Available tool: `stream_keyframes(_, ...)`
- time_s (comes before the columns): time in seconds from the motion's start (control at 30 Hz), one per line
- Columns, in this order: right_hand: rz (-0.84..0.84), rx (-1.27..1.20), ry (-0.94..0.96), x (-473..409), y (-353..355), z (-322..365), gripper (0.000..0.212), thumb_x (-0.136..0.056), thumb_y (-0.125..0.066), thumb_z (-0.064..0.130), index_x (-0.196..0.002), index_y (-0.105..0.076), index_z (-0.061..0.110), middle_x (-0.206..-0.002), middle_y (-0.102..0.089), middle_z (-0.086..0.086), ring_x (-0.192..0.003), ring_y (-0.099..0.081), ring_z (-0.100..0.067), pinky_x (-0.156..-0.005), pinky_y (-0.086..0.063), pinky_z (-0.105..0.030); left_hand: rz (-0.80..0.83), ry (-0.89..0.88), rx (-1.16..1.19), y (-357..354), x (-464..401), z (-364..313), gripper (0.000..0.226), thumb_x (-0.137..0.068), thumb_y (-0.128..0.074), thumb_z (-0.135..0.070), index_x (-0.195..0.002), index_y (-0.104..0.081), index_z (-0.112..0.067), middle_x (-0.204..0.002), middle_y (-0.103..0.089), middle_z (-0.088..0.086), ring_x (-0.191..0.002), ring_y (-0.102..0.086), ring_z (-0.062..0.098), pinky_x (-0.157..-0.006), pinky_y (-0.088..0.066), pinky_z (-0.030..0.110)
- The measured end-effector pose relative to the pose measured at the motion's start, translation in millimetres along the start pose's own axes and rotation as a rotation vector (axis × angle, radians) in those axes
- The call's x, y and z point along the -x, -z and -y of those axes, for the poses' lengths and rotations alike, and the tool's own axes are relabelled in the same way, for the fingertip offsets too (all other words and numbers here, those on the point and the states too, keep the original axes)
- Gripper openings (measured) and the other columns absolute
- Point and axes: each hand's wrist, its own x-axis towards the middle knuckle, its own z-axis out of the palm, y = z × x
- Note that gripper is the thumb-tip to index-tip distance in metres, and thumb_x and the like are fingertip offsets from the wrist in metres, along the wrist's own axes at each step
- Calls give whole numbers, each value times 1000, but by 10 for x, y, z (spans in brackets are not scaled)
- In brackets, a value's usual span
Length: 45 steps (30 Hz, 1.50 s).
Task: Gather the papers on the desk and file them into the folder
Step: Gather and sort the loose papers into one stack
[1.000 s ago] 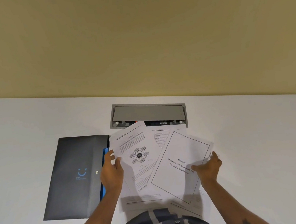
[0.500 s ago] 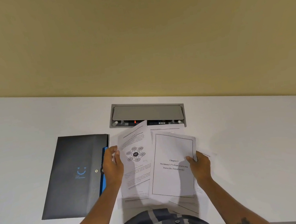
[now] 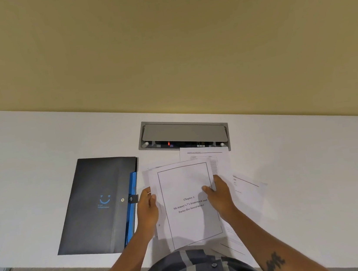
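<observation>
A small stack of white papers (image 3: 184,184) is held just above the white desk (image 3: 28,155), a bordered "Chapter 3" sheet on top. My left hand (image 3: 148,210) grips the stack's left edge. My right hand (image 3: 220,196) grips its right edge, thumb on the top sheet. More sheets lie flat on the desk: one with a table (image 3: 219,155) behind the stack, others (image 3: 249,192) to the right and below it. The dark folder (image 3: 98,202) with a blue smile logo lies closed to the left, its blue inner edge showing.
A grey cable box (image 3: 184,132) with its lid raised is set into the desk behind the papers. The yellow wall rises beyond it. The desk's front edge runs close to my body, with carpet below at the left.
My right hand slid the "Chapter 3" sheet left, over the diagram sheet held by my left hand. The two now form one squared stack between both hands.
</observation>
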Motion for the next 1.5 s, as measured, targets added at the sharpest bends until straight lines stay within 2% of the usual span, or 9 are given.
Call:
stream_keyframes(0.2, 95, 30, 22, 107, -232, -71, 54, -102, -60, 8, -154, -45, 14, -156, -50, -2, -142, -49, -26, -118, -42, -39, 62, 220, 234, -15, 170, 87, 48, -104, -42, -53, -141, -48, -23, -129, -61, -7, -126, -58, 26, -104, -54, 47)
stream_keyframes(0.27, 131, 23, 22, 138, -238, -89, 50, -102, -63, 15, -150, -49, 17, -140, -57, 6, -131, -54, -19, -109, -45, -33, 83, 181, 182, -9, 215, 103, 40, -101, -55, -45, -133, -51, -21, -123, -67, -6, -119, -63, 26, -89, -59, 36)
stream_keyframes(0.4, 22, 76, 93, 128, -38, -143, 32, -99, -67, 13, -130, -61, 6, -107, -68, -3, -106, -66, -28, -86, -54, -33, 94, 186, 69, -6, 274, 230, 43, -101, -63, -24, -139, -48, -12, -139, -62, 10, -120, -62, 29, -107, -53, 53)
stream_keyframes(0.5, -132, 265, 114, 64, 315, -300, 39, -99, -65, 6, -137, -60, 0, -132, -64, -17, -127, -59, -35, -109, -49, -48, 85, 187, 65, 21, 324, 258, 42, -101, -63, -20, -140, -47, -12, -138, -61, 10, -119, -61, 28, -106, -52, 52)
stream_keyframes(0.63, -236, 465, 47, 48, 769, -483, 54, -95, -73, 17, -144, -54, 7, -147, -54, -15, -139, -48, -37, -107, -49, -52, 52, 200, 55, 48, 387, 330, 41, -101, -63, -12, -138, -48, -9, -139, -61, 13, -129, -60, 37, -109, -52, 55)
stream_keyframes(0.87, -18, 725, 244, -182, 905, -146, 91, -83, -86, 37, -155, -37, 8, -157, -43, -9, -144, -43, -30, -113, -48, -49, -16, 200, -14, 68, 506, 402, 32, -99, -66, -15, -126, -48, -16, -121, -59, 2, -107, -59, 23, -98, -56, 47)
stream_keyframes(1.07, 74, 933, 356, -583, 839, 295, 118, -79, -87, 50, -165, -15, 10, -174, -19, -8, -160, -21, -29, -127, -30, -52, -94, 195, 2, 81, 596, 480, 26, -99, -65, -11, -117, -51, -24, -115, -66, 2, -97, -68, 19, -68, -54, 23)
stream_keyframes(1.27, 129, 1166, 328, -779, 824, 340, 136, -78, -85, 58, -167, 6, 10, -177, -1, -7, -163, -10, -32, -125, -29, -58, -144, 217, 22, 89, 738, 536, 30, -99, -66, -15, -123, -51, -24, -118, -65, 1, -106, -65, 26, -91, -59, 46)
stream_keyframes(1.5, 83, 1069, 419, -734, 773, 220, 123, -81, -87, 47, -167, -8, 9, -175, -18, -11, -161, -22, -32, -127, -24, -49, -190, 220, 97, 103, 855, 557, 40, -100, -64, -10, -137, -50, -18, -124, -66, 4, -107, -65, 26, -93, -60, 51)
